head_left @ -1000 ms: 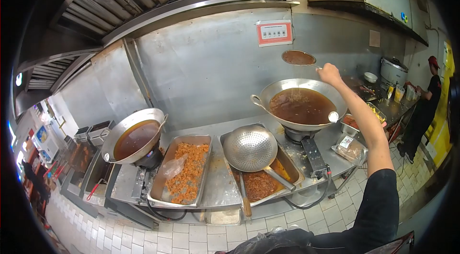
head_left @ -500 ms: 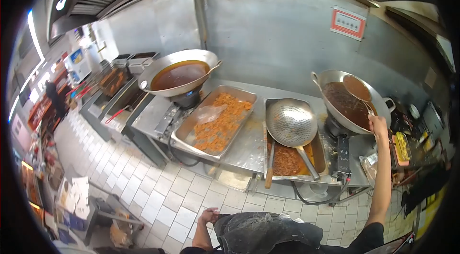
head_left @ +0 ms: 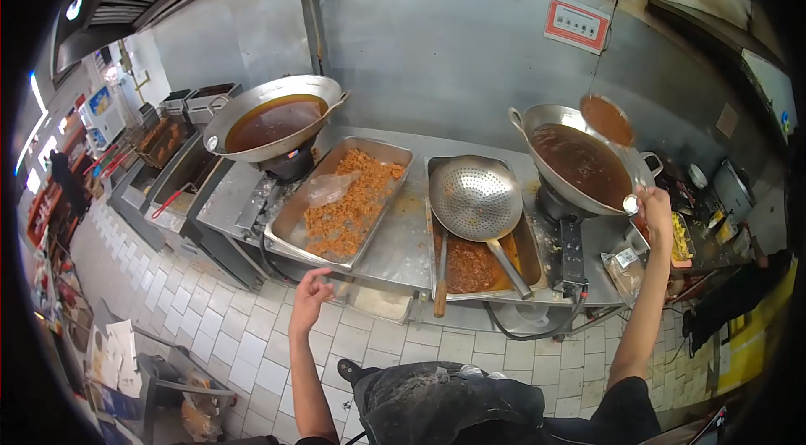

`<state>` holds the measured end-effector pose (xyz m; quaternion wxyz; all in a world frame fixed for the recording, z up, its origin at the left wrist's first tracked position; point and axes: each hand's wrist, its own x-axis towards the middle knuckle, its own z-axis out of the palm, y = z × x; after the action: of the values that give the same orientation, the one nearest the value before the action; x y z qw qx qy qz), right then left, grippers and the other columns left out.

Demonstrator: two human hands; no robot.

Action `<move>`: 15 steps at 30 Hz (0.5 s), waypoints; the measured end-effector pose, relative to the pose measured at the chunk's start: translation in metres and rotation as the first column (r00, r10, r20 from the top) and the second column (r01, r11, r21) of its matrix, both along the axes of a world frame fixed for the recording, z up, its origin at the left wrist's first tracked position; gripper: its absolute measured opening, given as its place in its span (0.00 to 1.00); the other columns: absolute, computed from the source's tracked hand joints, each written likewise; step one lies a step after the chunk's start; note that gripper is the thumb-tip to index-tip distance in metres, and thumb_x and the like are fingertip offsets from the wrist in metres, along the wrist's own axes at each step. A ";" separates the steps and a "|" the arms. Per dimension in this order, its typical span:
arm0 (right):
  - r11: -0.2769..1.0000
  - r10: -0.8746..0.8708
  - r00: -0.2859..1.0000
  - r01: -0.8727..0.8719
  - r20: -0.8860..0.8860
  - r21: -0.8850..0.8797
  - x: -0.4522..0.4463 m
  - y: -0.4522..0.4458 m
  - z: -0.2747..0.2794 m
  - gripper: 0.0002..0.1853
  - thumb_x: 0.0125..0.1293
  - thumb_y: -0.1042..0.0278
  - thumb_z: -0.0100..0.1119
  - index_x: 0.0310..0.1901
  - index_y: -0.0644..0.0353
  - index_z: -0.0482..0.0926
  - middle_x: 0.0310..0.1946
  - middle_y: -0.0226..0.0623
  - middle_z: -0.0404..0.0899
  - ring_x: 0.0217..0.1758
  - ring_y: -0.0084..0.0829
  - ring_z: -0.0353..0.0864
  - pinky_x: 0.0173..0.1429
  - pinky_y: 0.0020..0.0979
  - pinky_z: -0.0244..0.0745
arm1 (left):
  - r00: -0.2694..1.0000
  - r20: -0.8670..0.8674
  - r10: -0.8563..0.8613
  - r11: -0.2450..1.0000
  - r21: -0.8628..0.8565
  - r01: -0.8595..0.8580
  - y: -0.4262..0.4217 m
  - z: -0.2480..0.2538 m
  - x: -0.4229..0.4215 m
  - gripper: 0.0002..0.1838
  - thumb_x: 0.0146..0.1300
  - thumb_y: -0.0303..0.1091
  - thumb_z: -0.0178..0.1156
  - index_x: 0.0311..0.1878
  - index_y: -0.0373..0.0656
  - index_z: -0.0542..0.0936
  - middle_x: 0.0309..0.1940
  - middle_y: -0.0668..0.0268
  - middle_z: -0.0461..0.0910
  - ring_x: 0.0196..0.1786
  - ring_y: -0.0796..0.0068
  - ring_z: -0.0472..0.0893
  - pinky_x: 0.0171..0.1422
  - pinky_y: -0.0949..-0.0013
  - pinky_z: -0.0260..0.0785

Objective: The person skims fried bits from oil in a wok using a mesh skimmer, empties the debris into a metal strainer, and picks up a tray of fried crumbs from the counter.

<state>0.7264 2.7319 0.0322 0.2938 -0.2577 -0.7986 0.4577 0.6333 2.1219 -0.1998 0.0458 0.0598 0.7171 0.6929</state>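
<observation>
Low, left of centre, the left hand [head_left: 311, 294] is empty, its fingers loosely curled, near a metal tray [head_left: 290, 225]. At right, the right hand's [head_left: 656, 214] fingers grip the handle of a strainer [head_left: 606, 120], its round brown head upper right, by the far rim of a wok [head_left: 561, 116].

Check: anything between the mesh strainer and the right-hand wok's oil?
Nothing visible covers the oil. The strainer, held in the right hand, overlaps the wok's far rim in view; its height is unclear, so a low approach might catch that rim.
</observation>
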 end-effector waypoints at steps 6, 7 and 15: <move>0.999 -0.036 0.997 0.038 0.068 -0.016 -0.014 0.016 -0.043 0.13 0.56 0.67 0.55 0.18 0.56 0.66 0.12 0.25 0.65 0.12 0.17 0.61 0.14 0.21 0.52 | 0.836 -0.323 -0.444 0.895 -0.206 0.396 0.066 0.152 0.038 0.20 0.52 0.27 0.60 0.50 0.40 0.71 0.31 0.68 0.77 0.37 0.77 0.75 0.44 0.72 0.66; 1.000 -0.016 0.999 0.017 0.039 -0.010 -0.020 0.015 -0.048 0.12 0.56 0.67 0.55 0.18 0.56 0.66 0.12 0.25 0.65 0.12 0.18 0.62 0.15 0.22 0.53 | 0.777 -0.375 -0.505 0.863 -0.236 0.447 0.076 0.171 0.044 0.20 0.51 0.28 0.61 0.50 0.39 0.72 0.32 0.66 0.77 0.39 0.75 0.76 0.47 0.71 0.66; 0.996 0.061 0.995 -0.056 0.082 -0.070 0.000 0.020 -0.051 0.12 0.58 0.65 0.56 0.20 0.58 0.69 0.12 0.24 0.66 0.10 0.14 0.58 0.13 0.18 0.48 | 0.200 -0.637 -0.745 0.367 -0.141 0.919 0.123 0.259 0.076 0.51 0.36 0.57 0.68 0.59 0.31 0.61 0.53 0.52 0.64 0.55 0.60 0.66 0.57 0.61 0.58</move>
<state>0.7268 2.7521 -0.0185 0.2373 -0.2631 -0.8016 0.4816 0.7097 2.2447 0.0589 0.1756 0.6646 0.4342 0.5822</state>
